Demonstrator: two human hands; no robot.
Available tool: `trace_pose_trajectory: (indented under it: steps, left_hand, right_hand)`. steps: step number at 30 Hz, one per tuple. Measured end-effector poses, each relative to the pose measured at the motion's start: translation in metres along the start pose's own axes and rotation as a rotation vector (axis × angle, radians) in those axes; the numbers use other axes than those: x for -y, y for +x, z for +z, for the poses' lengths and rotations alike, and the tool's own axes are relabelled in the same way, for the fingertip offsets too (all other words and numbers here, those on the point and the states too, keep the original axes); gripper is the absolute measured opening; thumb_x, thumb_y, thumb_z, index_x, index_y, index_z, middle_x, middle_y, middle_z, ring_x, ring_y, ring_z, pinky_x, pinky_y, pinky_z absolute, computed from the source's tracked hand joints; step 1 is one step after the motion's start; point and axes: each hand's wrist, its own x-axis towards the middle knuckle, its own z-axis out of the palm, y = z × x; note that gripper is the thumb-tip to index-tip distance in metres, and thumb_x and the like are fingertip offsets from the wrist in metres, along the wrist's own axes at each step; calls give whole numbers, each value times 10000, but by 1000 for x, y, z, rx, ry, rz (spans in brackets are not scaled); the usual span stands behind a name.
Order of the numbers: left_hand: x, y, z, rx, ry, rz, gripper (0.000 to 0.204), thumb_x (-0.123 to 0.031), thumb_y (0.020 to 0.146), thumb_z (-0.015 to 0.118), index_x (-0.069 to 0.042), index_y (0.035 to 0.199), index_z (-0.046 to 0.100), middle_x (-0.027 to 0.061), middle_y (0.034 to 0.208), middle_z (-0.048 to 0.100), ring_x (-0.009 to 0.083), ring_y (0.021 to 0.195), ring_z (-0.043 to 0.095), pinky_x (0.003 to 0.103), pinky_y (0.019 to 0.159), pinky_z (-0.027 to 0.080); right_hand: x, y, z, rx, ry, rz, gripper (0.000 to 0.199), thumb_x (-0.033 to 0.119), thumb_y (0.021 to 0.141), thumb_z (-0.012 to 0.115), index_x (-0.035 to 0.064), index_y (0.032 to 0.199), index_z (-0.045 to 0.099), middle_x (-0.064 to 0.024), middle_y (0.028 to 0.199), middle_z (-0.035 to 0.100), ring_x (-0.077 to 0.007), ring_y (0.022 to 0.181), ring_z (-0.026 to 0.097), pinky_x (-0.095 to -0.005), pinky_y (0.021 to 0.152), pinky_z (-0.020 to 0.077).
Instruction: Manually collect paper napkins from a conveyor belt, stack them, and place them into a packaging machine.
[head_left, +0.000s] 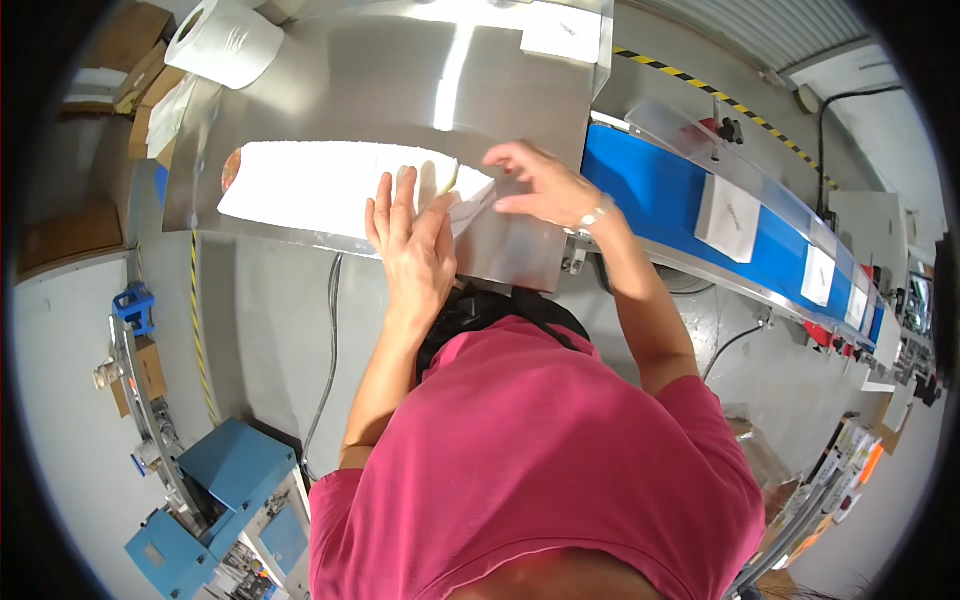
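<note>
Item: stainless steel table (400, 90), seen from above, front edge running just below the hands.

Left hand (412, 245): laid flat, fingers (395, 205) straight and slightly apart, pressing on the near right end of a long stack of white sheets (320, 185). Nothing gripped.

Right hand (540, 185): raised just over the stack's right end, fingers loosely spread and curled, holding a thin clear sleeve (505, 235) that lies across the table corner; whether it is pinched cannot be told.

Progress, judged: white packets (728, 218) already ride the blue conveyor belt (660, 190), well apart from each other, so some are sent; the stack looks mostly unworked.

Edges and room: the stack's near edge lies close to the table's front lip; the sleeve overhangs near the right corner. Bare steel behind the stack up to a paper roll (225, 42) at far left. The belt adjoins the table's right edge.
</note>
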Motion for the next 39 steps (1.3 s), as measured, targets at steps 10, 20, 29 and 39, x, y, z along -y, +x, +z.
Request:
trace_pose_trajectory:
  steps: [10,20,29,39]
  left_hand:
    - [11,3,-6,10,-42,-24,197,-147,829,649,-40,994,653,184,1350,439,387,1309,333,528,1067,215]
    - [21,8,-5,-6,-75,-90,303,-11,797,630,-70,1094,645,181,1325,468,384,1277,372,500,1053,283]
    - [17,11,-11,42,-106,-94,265,2,768,642,-117,999,697,170,1380,431,395,1347,290,530,1098,168]
    - [36,10,-9,9,-26,-59,385,-110,859,622,-51,1233,555,237,1391,384,432,1315,307,515,1047,286]
  right_hand:
    - [-20,6,3,192,87,-117,349,76,784,714,34,1091,555,-42,1117,561,-131,999,526,-285,854,454]
    - [-133,-111,-110,-1011,-491,617,521,427,827,659,-34,1056,581,-193,924,647,-296,832,613,-376,766,486]
    - [-13,-12,-12,-117,-73,50,511,172,758,753,121,1222,546,-75,1199,574,-214,1070,554,-347,905,466]
    - [-40,-3,28,-28,308,38,321,240,868,679,11,1060,562,-47,920,598,-92,853,545,-254,769,463]
